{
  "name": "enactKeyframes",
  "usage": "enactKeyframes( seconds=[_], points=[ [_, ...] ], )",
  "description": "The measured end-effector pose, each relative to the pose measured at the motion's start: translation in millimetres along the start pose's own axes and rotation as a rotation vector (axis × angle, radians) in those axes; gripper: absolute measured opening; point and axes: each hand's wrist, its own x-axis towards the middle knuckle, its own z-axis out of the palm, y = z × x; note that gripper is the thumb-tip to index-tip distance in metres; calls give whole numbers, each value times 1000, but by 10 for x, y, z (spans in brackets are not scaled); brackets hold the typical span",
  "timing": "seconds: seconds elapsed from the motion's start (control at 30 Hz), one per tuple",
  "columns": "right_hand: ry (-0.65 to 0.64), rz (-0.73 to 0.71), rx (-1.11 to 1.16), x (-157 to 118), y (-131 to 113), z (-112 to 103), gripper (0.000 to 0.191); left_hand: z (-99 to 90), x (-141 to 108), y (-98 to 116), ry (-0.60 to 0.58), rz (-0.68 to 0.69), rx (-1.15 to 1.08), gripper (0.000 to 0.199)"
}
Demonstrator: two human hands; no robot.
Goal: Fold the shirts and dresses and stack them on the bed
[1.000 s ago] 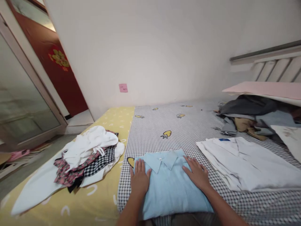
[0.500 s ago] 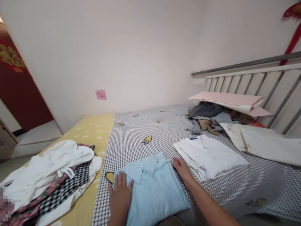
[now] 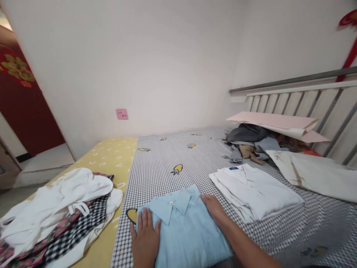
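The right hand [image 3: 214, 209] has slid onto the edge of the blue shirt [image 3: 185, 229], fingers curled over so a grip can't be told. The left hand [image 3: 145, 240] lies flat on the shirt, fingers spread, not gripping. The folded shirt sits collar-up on a checked sheet [image 3: 164, 175], near a folded white shirt [image 3: 253, 193].

Pink note [image 3: 122, 114] on wall [image 3: 173, 63], writing too small to read
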Motion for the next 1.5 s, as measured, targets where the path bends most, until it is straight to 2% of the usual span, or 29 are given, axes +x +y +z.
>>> enactKeyframes(
  seconds=[0.13, 0.27, 0.37, 0.43, 0.53, 0.67, 0.73, 0.9, 1.0, 1.1, 1.2, 1.27, 1.33, 1.4, 1.43, 1.5],
  points=[
    [8, 32, -99, 75, 0, -49, 42, 37, 4, -3, 29, 9, 2, 61],
    [72, 60, -188, 106, 33, -187, 36, 100, 7, -6, 82, 18, -9, 61],
    [127, 71, -184, 117, 16, -301, 45, 112, -2, -6, 110, 21, -44, 59],
    [159, 25, -168, 105, -33, -312, 52, 91, -9, -3, 107, 16, -79, 58],
    [150, -114, -137, 34, -110, -164, 57, 40, -13, 3, 63, 3, -131, 59],
    [-48, -224, -224, -94, -67, 198, 54, 3, -17, 5, 23, 2, -163, 60],
    [-86, -257, -342, -126, 4, 331, 52, 7, -29, 4, 12, 2, -173, 61],
    [-78, -297, -450, -123, 102, 424, 53, 3, -65, 6, -15, -5, -235, 63],
    [-74, -289, -416, -95, 94, 433, 54, -66, -15, -25, -96, -32, -442, 65],
    [-118, -229, -220, -11, 85, 381, 54, -205, 97, -168, -229, -73, -744, 64],
    [-197, -200, 2, 76, 121, 178, 59, -360, 88, -442, -221, -140, -900, 55],
    [-151, -200, 184, 39, 198, -21, 65, -405, -97, -657, -165, -210, -992, 53],
    [-6, -181, 379, -147, 322, -209, 69, -345, -435, -871, -129, -277, -1079, 55],
    [175, -152, 467, -504, 471, -328, 67, -154, -877, -1075, -132, -384, -1246, 58],
    [242, -130, 476, -740, 547, -348, 65, -14, -1114, -1172, -149, -506, -1459, 56],
    [231, -63, 440, -1279, 678, -307, 59, 316, -1569, -1343, -155, -787, -1764, 47]
  ],
)
